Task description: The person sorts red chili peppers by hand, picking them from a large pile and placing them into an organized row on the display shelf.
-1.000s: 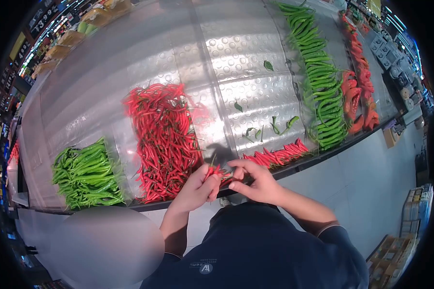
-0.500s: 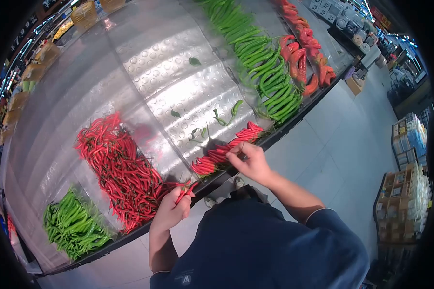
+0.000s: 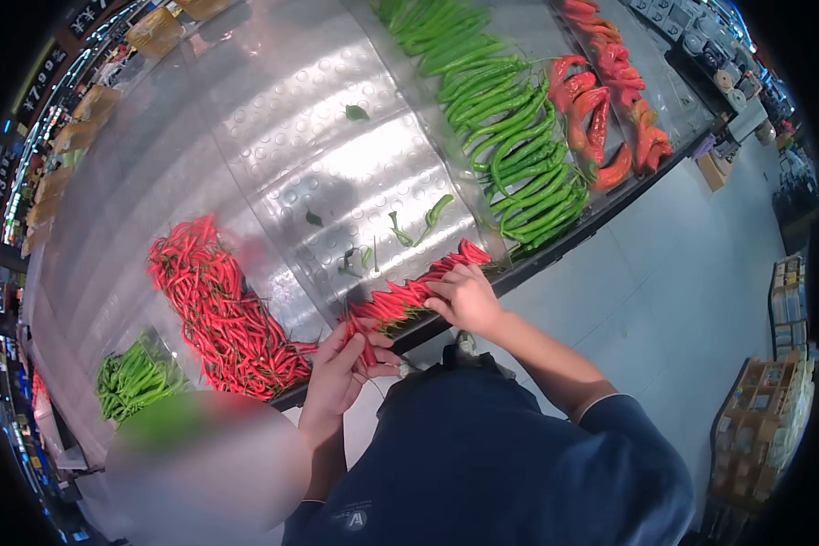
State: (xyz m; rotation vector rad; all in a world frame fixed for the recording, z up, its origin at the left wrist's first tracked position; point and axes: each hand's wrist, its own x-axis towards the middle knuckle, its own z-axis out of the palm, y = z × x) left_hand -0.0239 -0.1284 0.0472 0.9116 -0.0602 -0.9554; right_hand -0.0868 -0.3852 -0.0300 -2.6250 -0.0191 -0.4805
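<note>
My left hand (image 3: 344, 366) is closed round a few red chilies (image 3: 362, 338) at the counter's front edge. Just right of it, a neat row of red chilies (image 3: 405, 298) lies along that edge with the stems toward me. My right hand (image 3: 464, 296) rests at this row with its fingers bent; whether it pinches a chili is hidden. To the left spreads a big loose heap of thin red chilies (image 3: 223, 309). A few stray green chilies (image 3: 437, 214) and leaves lie on the metal surface (image 3: 337, 164) behind the row.
Long green peppers (image 3: 528, 164) and large red peppers (image 3: 596, 127) fill the counter's right part. Small green chilies (image 3: 136, 378) lie at its left end, partly behind a large blurred round shape (image 3: 207, 469) at lower left. Wooden crates (image 3: 760, 423) stand on the floor at right.
A blurred round shape has appeared at lower left, over part of the counter edge. My left hand has moved a little right, up to the row's left end. The view has shifted slightly.
</note>
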